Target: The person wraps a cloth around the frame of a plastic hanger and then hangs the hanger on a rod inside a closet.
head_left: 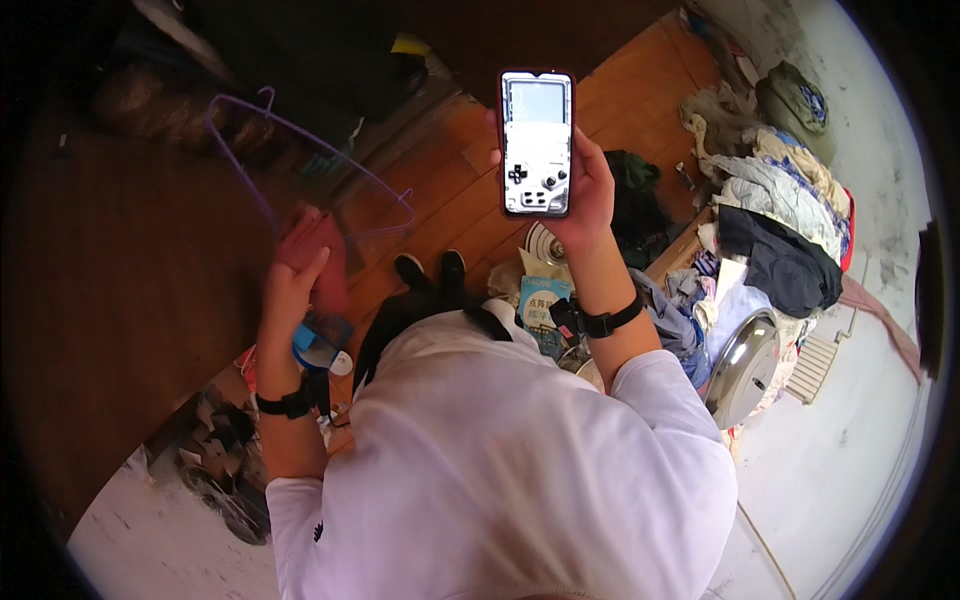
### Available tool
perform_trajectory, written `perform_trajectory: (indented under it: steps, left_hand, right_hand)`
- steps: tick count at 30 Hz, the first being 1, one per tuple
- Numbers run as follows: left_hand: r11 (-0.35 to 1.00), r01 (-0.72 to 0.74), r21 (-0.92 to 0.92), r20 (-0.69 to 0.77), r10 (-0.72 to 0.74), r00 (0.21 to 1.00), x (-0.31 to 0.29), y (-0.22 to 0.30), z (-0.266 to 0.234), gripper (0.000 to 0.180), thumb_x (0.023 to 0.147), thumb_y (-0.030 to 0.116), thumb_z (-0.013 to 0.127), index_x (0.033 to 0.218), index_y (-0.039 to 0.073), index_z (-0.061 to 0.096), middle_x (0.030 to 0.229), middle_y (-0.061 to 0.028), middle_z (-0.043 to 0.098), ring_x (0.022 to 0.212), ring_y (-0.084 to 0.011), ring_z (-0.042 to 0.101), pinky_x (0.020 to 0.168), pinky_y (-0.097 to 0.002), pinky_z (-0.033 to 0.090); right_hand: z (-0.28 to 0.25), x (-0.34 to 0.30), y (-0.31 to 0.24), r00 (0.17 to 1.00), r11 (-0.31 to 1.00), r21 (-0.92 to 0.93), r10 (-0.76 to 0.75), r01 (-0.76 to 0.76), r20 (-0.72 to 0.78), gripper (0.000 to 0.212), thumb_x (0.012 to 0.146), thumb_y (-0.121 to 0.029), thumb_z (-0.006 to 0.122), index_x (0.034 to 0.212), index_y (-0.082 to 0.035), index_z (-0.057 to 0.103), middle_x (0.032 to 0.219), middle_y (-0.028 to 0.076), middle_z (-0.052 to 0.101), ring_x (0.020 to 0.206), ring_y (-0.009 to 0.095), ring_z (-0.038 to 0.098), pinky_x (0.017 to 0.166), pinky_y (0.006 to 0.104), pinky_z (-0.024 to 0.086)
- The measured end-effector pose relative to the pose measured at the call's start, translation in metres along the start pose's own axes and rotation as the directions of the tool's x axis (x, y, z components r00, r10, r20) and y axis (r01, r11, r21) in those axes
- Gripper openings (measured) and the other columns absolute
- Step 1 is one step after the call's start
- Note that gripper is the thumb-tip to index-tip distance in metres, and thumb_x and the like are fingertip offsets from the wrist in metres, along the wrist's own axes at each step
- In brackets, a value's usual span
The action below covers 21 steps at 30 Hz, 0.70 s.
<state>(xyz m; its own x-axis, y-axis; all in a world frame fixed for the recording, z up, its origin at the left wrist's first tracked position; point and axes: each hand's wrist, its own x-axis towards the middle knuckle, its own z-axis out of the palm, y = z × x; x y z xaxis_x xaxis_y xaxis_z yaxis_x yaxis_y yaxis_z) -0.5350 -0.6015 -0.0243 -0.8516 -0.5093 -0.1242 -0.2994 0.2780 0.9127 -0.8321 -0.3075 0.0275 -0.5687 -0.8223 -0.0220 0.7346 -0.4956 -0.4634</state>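
My right hand (587,195) is wrapped round a smartphone (537,145) in a dark red case, held upright with its lit screen toward me. The screen shows a handheld-game layout with a grey display area and black buttons. Over on the left, my left hand (290,265) is closed, slightly blurred, where the sides of a thin purple clothes hanger (340,155) come together. The hanger's wide end points away from me. A reddish, cloth-like thing (327,270) lies against this hand; whether the fingers also grip it cannot be made out.
A heap of clothes (780,190) lies along the right wall, with a shiny round metal lid (742,368) at its near end. A blue booklet (541,305) sits beyond my body. Wooden flooring (450,215) shows near my shoes (430,270). A dark brown surface (120,290) fills the left.
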Motion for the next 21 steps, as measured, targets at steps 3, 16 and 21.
perform_trajectory:
  steps: [3, 16, 21]
  left_hand:
    - [1.0, 0.002, -0.015, 0.006, -0.002, 1.0, 0.018, 0.002, -0.009, 0.055, 0.103, 0.01, 0.073, 0.155, 0.0, 0.059, 0.164, -0.0124, 0.057, 0.148, -0.0224, 0.055, 0.123, -0.0334, 0.039]
    - [0.994, -0.097, -0.057, -0.143, 0.088, 0.986, 0.062, -0.033, 0.005, 0.056, 0.101, 0.011, 0.075, 0.154, 0.001, 0.06, 0.164, -0.0137, 0.054, 0.151, -0.0258, 0.05, 0.124, -0.0381, 0.039]
    - [1.0, -0.021, 0.015, -0.206, 0.024, 0.978, 0.088, -0.006, 0.002, 0.054, 0.103, 0.012, 0.074, 0.155, 0.003, 0.06, 0.163, -0.0123, 0.056, 0.149, -0.0254, 0.052, 0.123, -0.038, 0.04]
  right_hand:
    - [0.015, 0.025, 0.01, 0.998, 0.999, 0.027, 0.015, -0.017, 0.057, 0.065, 0.114, -0.041, 0.041, 0.169, -0.006, 0.041, 0.163, 0.03, 0.051, 0.123, 0.045, 0.071, 0.099, 0.046, 0.064]
    - [-0.015, 0.094, -0.009, 0.974, 0.949, -0.225, 0.227, -0.219, 0.009, 0.069, 0.112, -0.05, 0.042, 0.166, -0.008, 0.045, 0.158, 0.022, 0.06, 0.124, 0.039, 0.072, 0.103, 0.049, 0.061]
    - [-0.149, 0.096, -0.056, 0.81, -0.077, -0.894, 0.395, -0.441, -0.433, 0.068, 0.115, -0.054, 0.039, 0.175, -0.023, 0.036, 0.142, 0.008, 0.067, 0.121, 0.016, 0.066, 0.097, 0.0338, 0.055]
